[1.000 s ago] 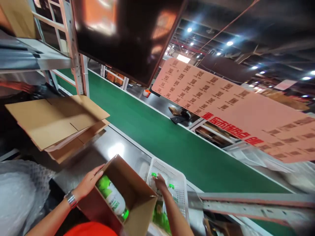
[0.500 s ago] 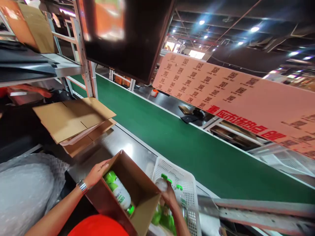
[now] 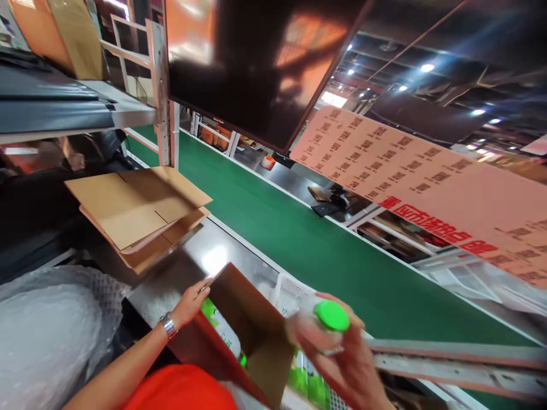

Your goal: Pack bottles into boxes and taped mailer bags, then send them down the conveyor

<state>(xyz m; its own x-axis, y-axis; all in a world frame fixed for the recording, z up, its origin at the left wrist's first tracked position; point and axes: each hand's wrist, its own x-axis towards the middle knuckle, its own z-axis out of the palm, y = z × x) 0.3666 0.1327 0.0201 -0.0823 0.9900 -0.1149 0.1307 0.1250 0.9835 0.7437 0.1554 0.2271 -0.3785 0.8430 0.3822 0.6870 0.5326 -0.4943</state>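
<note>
My left hand (image 3: 192, 303) grips the upper edge of an open cardboard box (image 3: 273, 364), fingers closed over its wall. Inside the box lies a white bottle (image 3: 225, 330) with green print and a green cap. Raised over the box's right side, my right hand (image 3: 348, 353) is wrapped around another bottle (image 3: 318, 336), its green cap tilted up toward me. The hand and bottle are blurred by motion. Behind them stands a white perforated basket (image 3: 293, 290) with more green-printed bottles (image 3: 308, 378), partly hidden by my right arm.
Flattened cartons (image 3: 141, 205) lie at the left on the metal table (image 3: 213, 250). A green conveyor belt (image 3: 273, 222) runs behind. Bubble wrap (image 3: 51, 336) sits at lower left. A metal rail (image 3: 453, 364) crosses at right; a monitor (image 3: 256, 62) and a code-covered board (image 3: 405, 171) hang above.
My right hand has lifted a bottle out of the basket and brought it up toward me, near the box. My left hand stays on the box edge. The view has shifted slightly.
</note>
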